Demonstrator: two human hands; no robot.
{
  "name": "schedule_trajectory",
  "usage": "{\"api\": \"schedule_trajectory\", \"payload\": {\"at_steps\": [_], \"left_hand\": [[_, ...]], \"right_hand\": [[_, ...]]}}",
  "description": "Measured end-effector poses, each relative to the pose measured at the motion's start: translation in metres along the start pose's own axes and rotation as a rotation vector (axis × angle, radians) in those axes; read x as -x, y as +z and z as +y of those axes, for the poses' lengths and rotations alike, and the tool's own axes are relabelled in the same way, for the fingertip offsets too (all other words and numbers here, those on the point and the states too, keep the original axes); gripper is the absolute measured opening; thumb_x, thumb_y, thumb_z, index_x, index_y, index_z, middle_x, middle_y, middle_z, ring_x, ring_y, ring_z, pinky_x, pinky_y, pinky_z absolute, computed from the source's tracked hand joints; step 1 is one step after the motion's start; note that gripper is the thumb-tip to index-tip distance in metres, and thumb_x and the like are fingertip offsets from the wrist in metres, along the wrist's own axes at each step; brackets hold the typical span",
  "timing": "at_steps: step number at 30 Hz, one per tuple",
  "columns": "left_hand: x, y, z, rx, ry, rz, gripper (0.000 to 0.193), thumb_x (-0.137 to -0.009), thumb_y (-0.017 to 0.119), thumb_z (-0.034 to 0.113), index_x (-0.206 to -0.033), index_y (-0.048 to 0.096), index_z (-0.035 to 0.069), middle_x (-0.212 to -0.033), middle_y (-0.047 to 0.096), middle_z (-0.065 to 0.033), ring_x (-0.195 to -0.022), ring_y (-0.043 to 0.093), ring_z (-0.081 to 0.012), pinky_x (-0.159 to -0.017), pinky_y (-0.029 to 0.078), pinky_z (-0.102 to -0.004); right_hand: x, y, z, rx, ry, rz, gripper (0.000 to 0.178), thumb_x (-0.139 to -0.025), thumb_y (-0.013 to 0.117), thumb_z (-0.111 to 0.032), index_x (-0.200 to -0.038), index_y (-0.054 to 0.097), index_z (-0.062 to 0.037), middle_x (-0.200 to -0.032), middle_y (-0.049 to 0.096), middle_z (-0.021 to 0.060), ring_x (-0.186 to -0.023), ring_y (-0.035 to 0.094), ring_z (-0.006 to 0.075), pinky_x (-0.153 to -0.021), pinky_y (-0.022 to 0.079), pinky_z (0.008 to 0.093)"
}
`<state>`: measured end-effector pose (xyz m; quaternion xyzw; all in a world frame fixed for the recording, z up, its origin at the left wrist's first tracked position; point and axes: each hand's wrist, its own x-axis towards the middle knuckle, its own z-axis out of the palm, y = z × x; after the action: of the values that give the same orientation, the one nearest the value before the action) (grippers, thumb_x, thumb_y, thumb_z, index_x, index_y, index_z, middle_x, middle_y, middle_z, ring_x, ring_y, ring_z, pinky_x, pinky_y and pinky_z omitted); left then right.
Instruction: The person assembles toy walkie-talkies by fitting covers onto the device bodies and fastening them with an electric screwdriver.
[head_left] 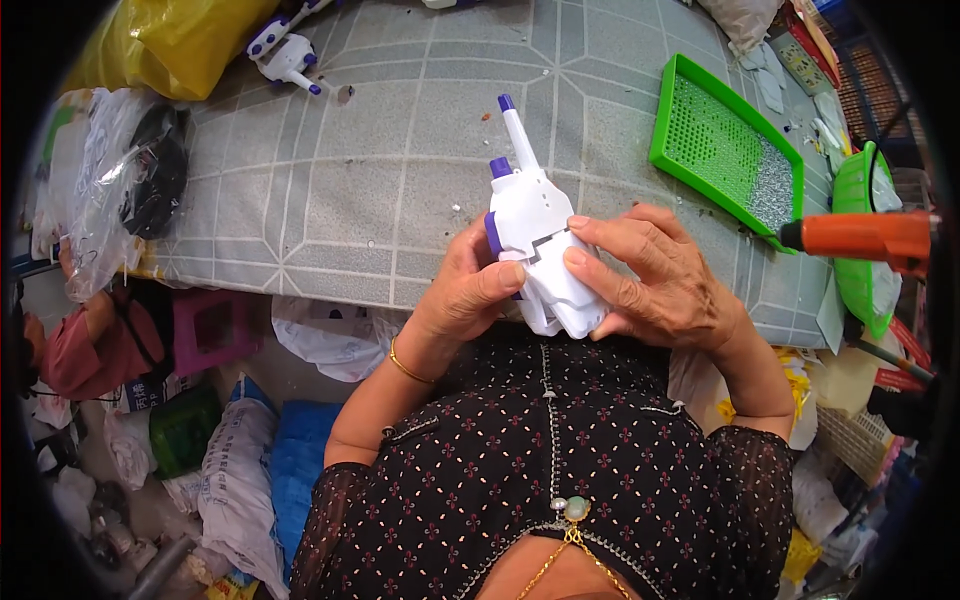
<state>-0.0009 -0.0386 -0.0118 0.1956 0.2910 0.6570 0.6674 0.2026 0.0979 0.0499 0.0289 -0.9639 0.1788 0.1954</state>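
Note:
A white plastic toy body (530, 205) with purple trim is held between my two hands at the table's near edge. A slim white rod with a purple tip and a shorter purple stub point away from me at its far end. My left hand (468, 290) grips its left side, thumb on top. Across the right side lie the fingers of my right hand (660, 270), pressing on a white cover piece (562, 280). A stepped gap runs between that piece and the far part of the body. The underside is hidden.
Farther left lies a similar white and purple toy (285, 60) beside a yellow bag (165, 45). A green tray (690, 172) of small metal pieces stands at right, near an orange power screwdriver (870, 240) and a green basin (852, 250). Clear plastic bags (100, 180) lie left.

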Motion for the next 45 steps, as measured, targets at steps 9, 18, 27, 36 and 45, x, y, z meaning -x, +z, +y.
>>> {"api": "schedule_trajectory", "payload": {"at_steps": [9,18,27,36,45], "left_hand": [[0.0,0.0,0.0,0.032,-0.032,0.06,0.079,-0.081,0.084,0.029,-0.143,0.045,-0.001,-0.132,0.06,-0.0116,-0.121,0.06,-0.022,-0.107,0.046,-0.0376],[0.001,-0.001,-0.005,0.051,0.019,0.048,0.082,-0.081,0.085,0.028,-0.145,0.042,0.0,-0.135,0.058,-0.0118,-0.122,0.059,-0.0227,-0.107,0.046,-0.0384],[0.001,0.001,-0.002,0.075,0.05,0.074,0.083,-0.08,0.086,0.032,-0.143,0.043,0.001,-0.133,0.059,-0.0108,-0.122,0.06,-0.0226,-0.107,0.048,-0.0393],[0.001,0.001,-0.004,0.049,0.018,0.049,0.082,-0.079,0.087,0.029,-0.143,0.044,0.001,-0.132,0.06,-0.0102,-0.12,0.061,-0.0223,-0.107,0.047,-0.0389],[0.0,-0.002,-0.011,0.011,0.111,0.111,0.076,-0.087,0.081,0.026,-0.147,0.039,0.005,-0.135,0.056,-0.0099,-0.123,0.058,-0.0222,-0.106,0.047,-0.0393]], "right_hand": [[-0.001,0.013,0.001,0.005,0.014,0.087,0.055,-0.096,0.06,-0.045,-0.133,0.061,-0.004,-0.135,0.059,0.0222,-0.114,0.062,0.0318,-0.097,0.047,0.0452],[-0.003,0.011,0.001,-0.156,0.013,0.088,0.054,-0.096,0.06,-0.046,-0.13,0.062,-0.0045,-0.132,0.061,0.0224,-0.115,0.061,0.0315,-0.09,0.046,0.0441],[-0.014,0.011,-0.005,-0.004,0.056,0.073,0.052,-0.092,0.067,-0.04,-0.131,0.062,-0.0067,-0.135,0.059,0.0217,-0.116,0.061,0.033,-0.092,0.047,0.0437],[-0.01,0.005,0.0,-0.089,0.031,0.073,0.051,-0.089,0.07,-0.039,-0.129,0.065,-0.0074,-0.131,0.06,0.0182,-0.113,0.063,0.0332,-0.091,0.049,0.0423],[-0.008,0.016,0.006,-0.056,0.117,0.073,0.051,-0.093,0.068,-0.039,-0.133,0.065,-0.008,-0.129,0.06,0.0172,-0.114,0.059,0.0323,-0.099,0.045,0.0431]]}}
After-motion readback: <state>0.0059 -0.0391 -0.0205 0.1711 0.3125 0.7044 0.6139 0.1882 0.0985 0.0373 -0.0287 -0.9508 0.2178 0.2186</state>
